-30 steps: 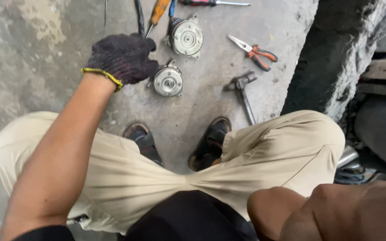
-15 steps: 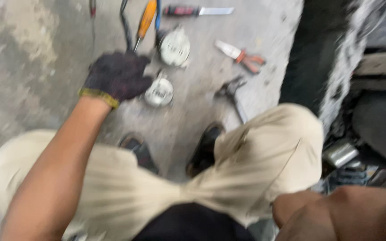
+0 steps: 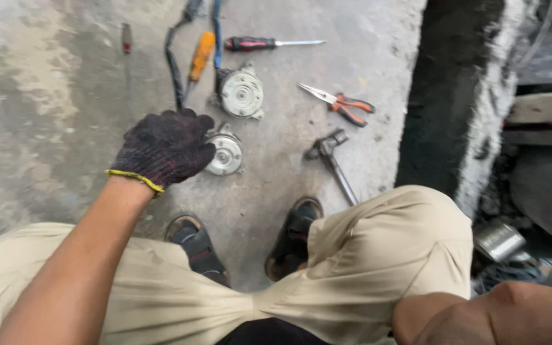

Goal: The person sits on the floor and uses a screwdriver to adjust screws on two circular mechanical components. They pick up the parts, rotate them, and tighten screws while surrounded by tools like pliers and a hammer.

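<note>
Left hand [image 3: 164,148] in a dark knit glove (yellow cuff trim) sits curled over the edge of a round metal motor [image 3: 223,154] at frame centre, fingers touching its left rim, though I can't tell if it's truly gripping. Right hand's out of frame. A second motor [image 3: 241,93] lies just above, beside an orange screwdriver [image 3: 200,55], pliers [image 3: 340,103] and a hammer [image 3: 333,158] on rough concrete floor [image 3: 46,96].

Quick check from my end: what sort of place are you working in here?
Probably an informal repair workshop, worked at floor level. The gloved left hand rests on a small round metal motor housing on the bare concrete floor, with pliers, screwdrivers and a hammer laid out around it.
</note>
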A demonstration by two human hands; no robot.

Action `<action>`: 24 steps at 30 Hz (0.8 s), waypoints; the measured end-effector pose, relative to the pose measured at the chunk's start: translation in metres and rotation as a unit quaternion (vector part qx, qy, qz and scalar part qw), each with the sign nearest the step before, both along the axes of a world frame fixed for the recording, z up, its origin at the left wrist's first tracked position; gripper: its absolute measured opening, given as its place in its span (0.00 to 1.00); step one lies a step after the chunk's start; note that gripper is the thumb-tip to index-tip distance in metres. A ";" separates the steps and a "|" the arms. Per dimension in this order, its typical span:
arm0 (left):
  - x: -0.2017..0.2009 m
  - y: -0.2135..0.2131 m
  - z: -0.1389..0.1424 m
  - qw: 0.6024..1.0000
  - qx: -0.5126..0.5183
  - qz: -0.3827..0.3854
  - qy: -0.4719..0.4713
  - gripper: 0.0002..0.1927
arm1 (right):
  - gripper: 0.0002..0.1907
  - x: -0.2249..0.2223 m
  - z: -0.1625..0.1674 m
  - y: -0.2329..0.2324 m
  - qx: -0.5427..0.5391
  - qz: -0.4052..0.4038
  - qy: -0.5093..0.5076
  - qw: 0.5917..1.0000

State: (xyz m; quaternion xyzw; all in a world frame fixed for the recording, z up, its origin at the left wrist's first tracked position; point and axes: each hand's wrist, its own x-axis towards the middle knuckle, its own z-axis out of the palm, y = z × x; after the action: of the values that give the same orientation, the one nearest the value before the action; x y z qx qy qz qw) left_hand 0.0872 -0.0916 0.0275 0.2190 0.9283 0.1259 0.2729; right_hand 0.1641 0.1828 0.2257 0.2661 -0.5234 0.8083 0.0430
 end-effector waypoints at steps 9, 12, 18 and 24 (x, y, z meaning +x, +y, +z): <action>0.006 0.000 0.025 1.000 0.001 -0.011 0.005 0.17 | 0.13 -0.013 0.016 0.006 -0.010 0.001 -0.087 0.996; 0.001 0.005 0.023 0.999 0.012 -0.029 0.034 0.20 | 0.13 -0.026 0.011 -0.004 -0.008 0.033 -0.080 0.996; 0.023 0.015 0.004 0.991 0.047 -0.015 0.125 0.21 | 0.13 -0.056 -0.019 0.020 0.123 0.034 -0.250 0.960; 0.043 0.033 -0.023 0.997 -0.010 -0.031 0.067 0.36 | 0.10 -0.053 -0.072 0.080 0.285 -0.045 -0.234 0.929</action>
State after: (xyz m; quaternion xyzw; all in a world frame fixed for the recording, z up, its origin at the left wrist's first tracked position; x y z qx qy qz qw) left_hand 0.1297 -0.0590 0.0040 0.2531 0.9384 0.0930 0.2161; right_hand 0.1109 0.2627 0.1539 0.0466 -0.7382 0.6619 -0.1217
